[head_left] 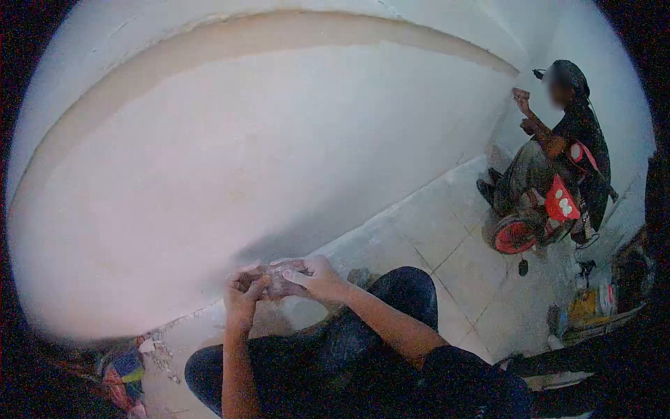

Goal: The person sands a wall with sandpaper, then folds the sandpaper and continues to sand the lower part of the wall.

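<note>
In front of my bent knees, my left hand (242, 295) and my right hand (319, 278) are close together near the lower part of the pale wall (279, 146). Between them is a dusty, brownish-grey flat piece (279, 283), perhaps a sheet of abrasive, though its kind is hard to make out. My left thumb presses on its near face. My right thumb lies over its other end, and the fingers behind it are mostly hidden. Both hands are closed on the piece.
At the right a co-worker (586, 140) sits low, hands raised by the wall corner. Beside them is a red-rimmed round container (515, 236). Assorted items (593, 304) lie at the lower right, and a colourful bag (124, 380) at the lower left. Tiled floor (447, 269) runs along the wall.
</note>
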`<state>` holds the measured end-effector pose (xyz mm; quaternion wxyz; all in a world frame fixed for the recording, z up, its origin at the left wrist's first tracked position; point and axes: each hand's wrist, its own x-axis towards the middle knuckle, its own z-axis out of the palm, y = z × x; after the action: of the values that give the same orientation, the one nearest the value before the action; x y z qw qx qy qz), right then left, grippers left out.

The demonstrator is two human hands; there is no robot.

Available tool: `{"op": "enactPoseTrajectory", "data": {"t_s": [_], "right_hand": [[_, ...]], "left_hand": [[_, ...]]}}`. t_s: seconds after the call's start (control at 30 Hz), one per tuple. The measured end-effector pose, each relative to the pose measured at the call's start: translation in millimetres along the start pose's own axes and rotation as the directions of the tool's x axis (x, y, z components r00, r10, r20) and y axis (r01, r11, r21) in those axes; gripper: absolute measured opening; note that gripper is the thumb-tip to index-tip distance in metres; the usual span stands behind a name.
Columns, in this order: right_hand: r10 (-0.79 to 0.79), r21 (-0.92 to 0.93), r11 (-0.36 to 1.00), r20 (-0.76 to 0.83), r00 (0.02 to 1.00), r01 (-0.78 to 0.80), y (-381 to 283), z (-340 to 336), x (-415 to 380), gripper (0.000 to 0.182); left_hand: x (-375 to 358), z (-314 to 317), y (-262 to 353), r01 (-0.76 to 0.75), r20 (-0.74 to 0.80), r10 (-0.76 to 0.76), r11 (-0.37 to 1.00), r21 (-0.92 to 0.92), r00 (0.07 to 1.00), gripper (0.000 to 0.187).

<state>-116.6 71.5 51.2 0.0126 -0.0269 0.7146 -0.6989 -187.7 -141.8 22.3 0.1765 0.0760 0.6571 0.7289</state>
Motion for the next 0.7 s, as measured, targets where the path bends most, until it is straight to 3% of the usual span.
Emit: {"op": "enactPoseTrajectory", "data": {"t_s": [0.07,0.1,0.17,0.2,0.3,0.4,0.47,0.57,0.7], "right_hand": [[0.18,-0.13,0.974,-0.038,0.983,-0.184,-8,0,3,0.034],[0.179,-0.133,0.974,-0.03,0.983,-0.182,-5,1,3,0.034],[-0.021,-0.101,0.995,-0.083,0.996,0.013,7,6,4,0.033],[-0.024,-0.105,0.994,-0.07,0.997,0.016,1,9,4,0.033],[0.012,-0.067,0.998,-0.057,0.998,-0.016,-5,11,3,0.031],[0.068,-0.039,0.997,-0.064,0.996,-0.071,6,12,2,0.03],[0.16,0.101,0.984,-0.104,0.982,-0.149,-5,15,1,0.031],[0.05,-0.027,0.998,-0.103,0.993,-0.053,7,10,4,0.033],[0.172,0.053,0.984,-0.087,0.981,-0.168,-2,12,3,0.037]], "left_hand": [[2,-1,5,-0.01,0.036,0.011,1.0,-0.026,0.999,0.034],[1,1,10,-0.013,0.028,0.014,1.0,-0.028,1.0,0.034],[-3,3,21,0.025,0.065,-0.024,0.999,-0.024,0.998,0.036],[-4,4,23,0.02,0.053,-0.019,0.999,-0.029,0.998,0.036],[-8,2,28,-0.005,0.072,0.015,0.992,-0.127,0.997,0.037],[-8,-5,23,0.108,0.086,-0.106,0.994,-0.016,0.991,0.037],[-6,-2,18,0.075,0.121,-0.06,0.989,-0.127,0.991,0.037],[-7,-4,23,0.022,0.133,-0.018,0.999,-0.023,0.991,0.033],[-7,-3,21,-0.014,0.12,0.02,0.998,-0.055,0.993,0.029]]}}
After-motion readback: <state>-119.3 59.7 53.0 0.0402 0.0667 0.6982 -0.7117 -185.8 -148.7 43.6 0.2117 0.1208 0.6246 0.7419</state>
